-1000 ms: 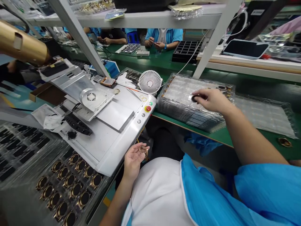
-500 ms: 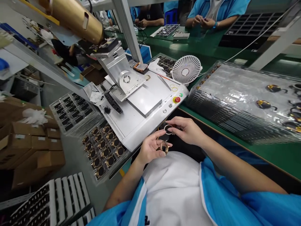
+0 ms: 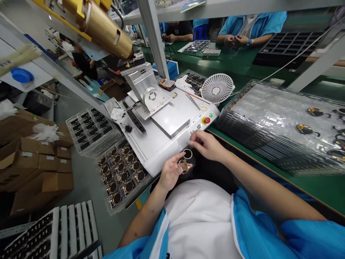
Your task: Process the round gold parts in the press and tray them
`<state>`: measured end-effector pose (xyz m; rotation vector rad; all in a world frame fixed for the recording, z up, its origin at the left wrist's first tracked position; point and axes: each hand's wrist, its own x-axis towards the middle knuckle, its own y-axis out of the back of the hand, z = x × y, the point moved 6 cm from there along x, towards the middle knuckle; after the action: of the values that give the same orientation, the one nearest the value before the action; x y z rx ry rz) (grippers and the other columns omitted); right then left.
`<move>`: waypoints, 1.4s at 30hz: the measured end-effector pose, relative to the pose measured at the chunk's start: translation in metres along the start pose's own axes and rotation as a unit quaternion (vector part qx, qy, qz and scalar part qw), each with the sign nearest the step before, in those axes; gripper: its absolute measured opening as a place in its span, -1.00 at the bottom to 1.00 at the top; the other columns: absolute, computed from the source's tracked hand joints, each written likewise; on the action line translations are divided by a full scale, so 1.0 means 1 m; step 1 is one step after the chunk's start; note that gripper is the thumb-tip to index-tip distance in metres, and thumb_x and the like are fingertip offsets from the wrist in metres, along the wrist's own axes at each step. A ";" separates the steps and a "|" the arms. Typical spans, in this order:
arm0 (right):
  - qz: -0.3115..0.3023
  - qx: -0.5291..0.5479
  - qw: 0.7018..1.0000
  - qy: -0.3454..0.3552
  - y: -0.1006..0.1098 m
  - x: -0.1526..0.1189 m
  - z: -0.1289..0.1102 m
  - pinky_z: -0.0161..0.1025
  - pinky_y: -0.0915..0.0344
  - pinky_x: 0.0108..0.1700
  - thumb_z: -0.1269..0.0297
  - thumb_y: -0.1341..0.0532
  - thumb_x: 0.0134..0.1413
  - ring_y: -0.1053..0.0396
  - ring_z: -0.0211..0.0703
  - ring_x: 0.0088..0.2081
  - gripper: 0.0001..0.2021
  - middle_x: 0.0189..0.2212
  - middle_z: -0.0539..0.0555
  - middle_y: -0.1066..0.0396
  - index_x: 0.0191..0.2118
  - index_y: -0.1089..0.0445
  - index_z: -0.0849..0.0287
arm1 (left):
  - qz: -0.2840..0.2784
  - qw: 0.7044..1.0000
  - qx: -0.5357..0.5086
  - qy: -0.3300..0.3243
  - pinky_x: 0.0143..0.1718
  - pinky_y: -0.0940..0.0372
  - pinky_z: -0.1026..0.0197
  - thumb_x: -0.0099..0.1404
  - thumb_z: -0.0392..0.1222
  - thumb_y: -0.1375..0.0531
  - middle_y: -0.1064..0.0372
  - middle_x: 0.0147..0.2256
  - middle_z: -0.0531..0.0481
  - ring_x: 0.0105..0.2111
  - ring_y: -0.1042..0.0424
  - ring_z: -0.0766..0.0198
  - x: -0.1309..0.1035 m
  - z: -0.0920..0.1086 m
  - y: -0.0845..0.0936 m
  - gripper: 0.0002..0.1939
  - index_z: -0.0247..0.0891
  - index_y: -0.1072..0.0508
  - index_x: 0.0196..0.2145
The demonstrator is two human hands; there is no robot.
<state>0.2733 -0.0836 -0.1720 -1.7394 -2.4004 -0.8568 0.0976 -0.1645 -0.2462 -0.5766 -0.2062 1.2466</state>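
Observation:
My left hand (image 3: 169,172) is closed round the edge of a gold, ring-shaped watch case (image 3: 183,167), held in front of my white shirt. A thin silver-white ring (image 3: 188,154) sits by the tip of my left index finger, just above the case. Up and to the right is my right hand (image 3: 208,145), its fingers bent and drawn together near that ring. Whether something small is between its fingertips, I cannot make out. The white machine base (image 3: 161,158) lies just beyond both hands.
On the machine stand a metal fixture (image 3: 151,95) and a red stop button (image 3: 206,120). Left of it, a tray (image 3: 122,194) holds several gold-rimmed black pieces. A white fan (image 3: 217,88) and stacked clear trays (image 3: 269,104) stand to the right. Co-workers sit across the green table (image 3: 242,61).
My right hand has let go of the silver-white ring and moved slightly up, away from it. The ring now rests at my left fingers, beside the gold watch case. The view has shifted a little.

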 end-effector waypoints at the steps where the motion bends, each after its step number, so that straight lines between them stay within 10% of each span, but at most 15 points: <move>1: 0.021 0.014 0.999 -0.045 0.004 0.014 0.010 -0.20 -0.35 -0.31 0.22 -0.27 0.27 -0.38 -0.13 -0.41 -0.82 -0.43 0.06 -0.43 -0.34 -0.31 0.11 | 0.008 1.000 -0.004 -0.005 -0.04 -0.49 0.04 -0.03 0.07 -0.58 -0.63 -0.18 -0.18 -0.16 -0.67 0.01 -0.001 0.001 0.001 -0.16 -0.30 -0.50 0.15; 10: 0.131 0.018 0.943 -0.305 0.023 0.083 0.060 -0.32 -0.20 -0.50 0.35 -0.32 0.19 -0.28 -0.27 -0.62 -0.82 -0.59 -0.07 -0.40 -0.30 -0.26 0.12 | 0.018 0.996 0.060 -0.057 -0.02 -0.48 0.01 -0.02 0.13 -0.57 -0.60 -0.05 -0.25 -0.08 -0.65 -0.09 -0.023 0.011 0.004 -0.01 -0.24 -0.40 0.29; 14: 0.165 0.036 0.946 -0.278 0.019 0.051 0.051 -0.31 -0.20 -0.52 0.18 -0.39 0.12 -0.29 -0.24 -0.63 -0.72 -0.64 -0.12 -0.35 -0.27 -0.26 0.11 | 0.033 0.989 0.118 -0.086 -0.09 -0.52 0.07 0.01 0.04 -0.58 -0.22 0.38 -0.35 -0.03 -0.64 -0.08 -0.033 0.014 0.004 -0.02 -0.10 -0.35 0.34; 17: 0.081 0.154 0.955 -0.240 -0.013 0.010 0.036 -0.30 -0.23 -0.57 -0.05 -0.41 0.08 -0.34 -0.22 -0.59 -0.62 -0.58 -0.02 -0.42 -0.36 -0.34 0.13 | 0.039 0.970 0.200 -0.130 0.02 -0.53 -0.01 0.03 -0.14 -0.58 0.16 0.52 -0.33 -0.01 -0.63 -0.07 -0.033 0.016 -0.003 0.01 -0.01 -0.29 0.38; 20: 0.016 0.275 0.934 -0.229 -0.046 -0.029 0.022 -0.24 -0.44 -0.43 -0.14 -0.44 0.02 -0.54 -0.08 -0.34 -0.55 -0.32 0.14 -0.59 -0.22 -0.50 0.18 | 0.017 0.932 0.311 -0.185 0.14 -0.48 -0.13 0.02 -0.23 -0.57 0.14 0.51 -0.35 -0.04 -0.65 -0.06 -0.026 0.016 -0.017 0.05 0.00 -0.25 0.40; 25: 0.083 0.362 0.898 -0.235 -0.048 -0.047 0.019 -0.13 -0.54 -0.16 -0.03 -0.53 -0.04 -0.56 -0.09 -0.24 -0.53 -0.22 0.11 -0.61 -0.09 -0.55 0.14 | -0.067 0.873 0.438 -0.203 0.12 -0.50 -0.15 0.13 -0.22 -0.50 0.00 0.47 -0.37 -0.06 -0.65 -0.08 -0.015 0.011 -0.039 0.00 -0.05 -0.19 0.44; 33: 0.046 0.351 0.896 -0.269 -0.030 -0.042 0.012 -0.27 -0.45 -0.46 0.00 -0.57 -0.15 -0.42 -0.25 -0.53 -0.57 -0.49 0.03 -0.50 -0.28 -0.56 0.22 | -0.079 0.917 0.322 -0.221 0.04 -0.55 -0.06 0.07 -0.19 -0.55 0.21 0.51 -0.49 -0.07 -0.67 -0.06 -0.014 0.019 -0.028 -0.12 -0.11 -0.33 0.30; 42: -0.010 0.342 0.887 -0.309 -0.030 -0.040 0.014 -0.28 -0.47 -0.43 0.10 -0.64 -0.37 -0.44 -0.24 -0.54 -0.52 -0.52 0.03 -0.51 -0.33 -0.54 0.25 | -0.117 0.747 0.573 -0.315 0.08 -0.55 -0.02 0.29 -0.09 -0.41 -0.07 0.44 -0.43 0.16 -0.54 -0.10 -0.018 0.020 -0.028 -0.23 -0.17 -0.20 0.35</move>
<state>0.2645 -0.1181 -0.2102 -1.8143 -2.5520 0.6179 0.1061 -0.1805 -0.2124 0.9439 -0.0328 1.0389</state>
